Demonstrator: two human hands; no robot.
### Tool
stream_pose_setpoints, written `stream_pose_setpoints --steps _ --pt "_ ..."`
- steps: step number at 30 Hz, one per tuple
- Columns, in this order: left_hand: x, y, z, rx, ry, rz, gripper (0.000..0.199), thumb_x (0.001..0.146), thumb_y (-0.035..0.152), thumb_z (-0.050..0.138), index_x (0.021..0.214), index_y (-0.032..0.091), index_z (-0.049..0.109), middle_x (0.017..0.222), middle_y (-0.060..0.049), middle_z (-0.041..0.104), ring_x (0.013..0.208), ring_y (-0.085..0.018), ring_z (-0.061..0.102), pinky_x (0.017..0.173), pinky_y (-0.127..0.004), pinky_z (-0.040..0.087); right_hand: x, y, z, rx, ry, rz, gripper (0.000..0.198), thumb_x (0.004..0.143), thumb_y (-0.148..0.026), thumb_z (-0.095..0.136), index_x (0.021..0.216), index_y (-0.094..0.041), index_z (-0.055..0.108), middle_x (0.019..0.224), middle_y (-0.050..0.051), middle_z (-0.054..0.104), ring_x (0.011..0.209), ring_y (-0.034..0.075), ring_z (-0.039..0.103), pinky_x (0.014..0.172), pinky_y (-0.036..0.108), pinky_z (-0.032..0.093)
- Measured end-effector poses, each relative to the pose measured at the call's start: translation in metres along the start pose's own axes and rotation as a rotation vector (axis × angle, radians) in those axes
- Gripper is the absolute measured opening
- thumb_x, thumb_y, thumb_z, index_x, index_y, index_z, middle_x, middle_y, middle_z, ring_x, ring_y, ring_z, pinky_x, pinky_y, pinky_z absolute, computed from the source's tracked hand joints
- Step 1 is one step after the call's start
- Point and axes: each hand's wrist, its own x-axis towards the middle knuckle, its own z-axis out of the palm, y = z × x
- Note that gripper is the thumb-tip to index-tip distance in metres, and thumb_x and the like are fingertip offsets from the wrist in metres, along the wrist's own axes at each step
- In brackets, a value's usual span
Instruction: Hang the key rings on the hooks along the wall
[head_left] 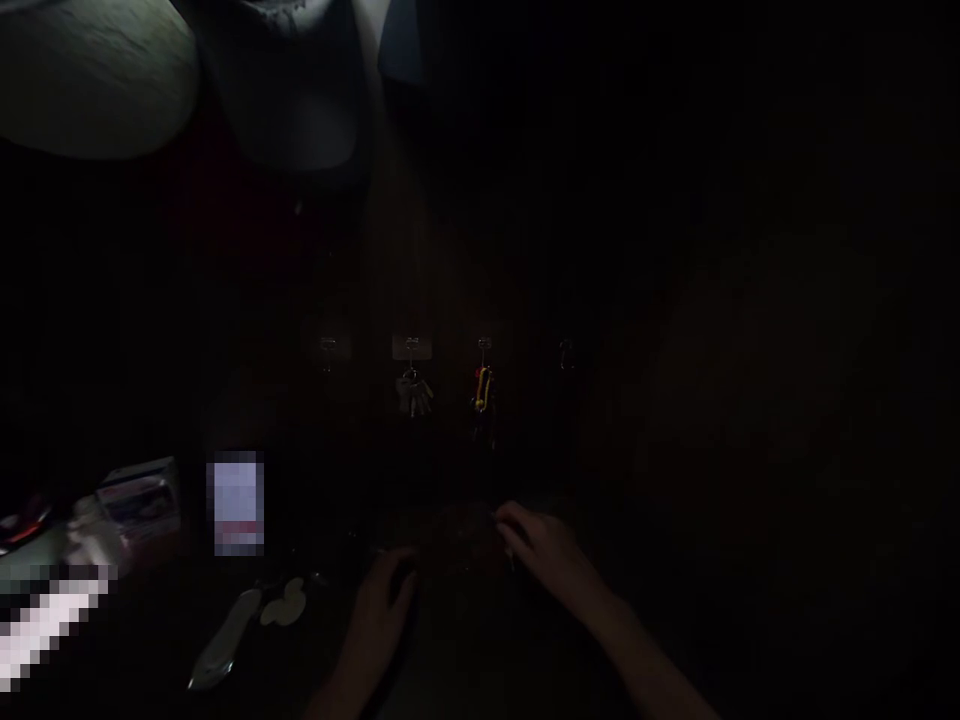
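The picture is very dark. My left hand is low in the middle, its fingers bent and its thumb curving toward them, at the left end of a dim reddish thing whose kind I cannot make out. At the right end of that thing is my right hand, fingers and thumb drawn together in a pinch. A small pale bit shows below the right fingertips. What lies in either grip is lost in shadow.
Keys and a yellow-strapped key bunch hang from hooks ahead; another hook is further right. To the left are a box, a bright blurred rectangle, a pale lobed thing and a long glossy object.
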Motion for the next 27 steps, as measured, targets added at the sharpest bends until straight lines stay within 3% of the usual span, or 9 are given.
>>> stream_pose_setpoints --steps 4,7,11,14,19,23,27 --pt "0.000 0.003 -0.001 -0.028 -0.010 -0.026 0.026 0.082 0.031 0.046 0.103 0.024 0.059 0.109 -0.004 0.066 0.104 -0.022 0.060 0.092 -0.039 0.046 0.007 -0.011 -0.017 -0.056 0.083 -0.064 0.016 0.081 -0.025 0.050 0.088 -0.030 0.064 0.087 -0.001 0.068 0.078 0.019 0.063 0.070 0.029 0.044" --pt "0.000 0.007 -0.003 -0.035 -0.031 -0.037 0.026 0.082 0.032 0.046 0.103 0.024 0.059 0.108 -0.004 0.066 0.103 -0.022 0.061 0.091 -0.038 0.046 0.020 -0.017 -0.024 0.124 0.138 -0.013 0.014 0.079 -0.027 0.052 0.089 -0.027 0.061 0.085 -0.001 0.067 0.078 0.018 0.063 0.070 0.028 0.046" --pt "0.002 0.007 -0.002 -0.034 -0.050 -0.069 0.028 0.082 0.034 0.045 0.104 0.024 0.059 0.110 -0.004 0.066 0.104 -0.022 0.060 0.092 -0.038 0.046 0.038 -0.024 -0.031 0.455 0.211 0.145 0.019 0.073 -0.032 0.055 0.089 -0.021 0.056 0.064 -0.002 0.061 0.056 0.014 0.060 0.054 0.026 0.047" --pt "0.003 0.001 0.001 -0.028 -0.046 -0.101 0.031 0.080 0.035 0.046 0.105 0.022 0.059 0.112 -0.005 0.066 0.106 -0.022 0.059 0.094 -0.037 0.045 0.048 -0.031 -0.038 0.565 0.276 0.175 0.027 0.068 -0.035 0.060 0.090 -0.020 0.055 0.063 -0.003 0.059 0.052 0.013 0.059 0.049 0.024 0.046" --pt "0.004 -0.007 0.003 0.002 -0.068 -0.149 0.036 0.079 0.036 0.046 0.109 0.020 0.059 0.114 -0.007 0.065 0.109 -0.023 0.058 0.095 -0.036 0.044 0.058 -0.043 -0.050 0.479 0.294 0.080 0.026 0.071 -0.034 0.060 0.094 -0.021 0.058 0.071 -0.003 0.058 0.060 0.013 0.060 0.055 0.025 0.048" --pt "0.004 -0.001 0.001 0.006 -0.052 -0.126 0.036 0.079 0.034 0.047 0.109 0.020 0.060 0.116 -0.006 0.064 0.110 -0.022 0.057 0.096 -0.035 0.044 0.070 -0.048 -0.057 0.330 0.267 -0.064 0.021 0.077 -0.030 0.055 0.096 -0.024 0.061 0.086 0.000 0.065 0.078 0.016 0.061 0.066 0.027 0.049" --pt "0.004 0.003 0.001 0.005 -0.050 -0.099 0.032 0.079 0.032 0.046 0.105 0.022 0.062 0.110 -0.005 0.067 0.105 -0.022 0.060 0.093 -0.033 0.047 0.084 -0.055 -0.064 0.263 0.272 -0.151 0.019 0.080 -0.027 0.052 0.096 -0.025 0.062 0.090 0.000 0.066 0.083 0.016 0.061 0.073 0.029 0.048"
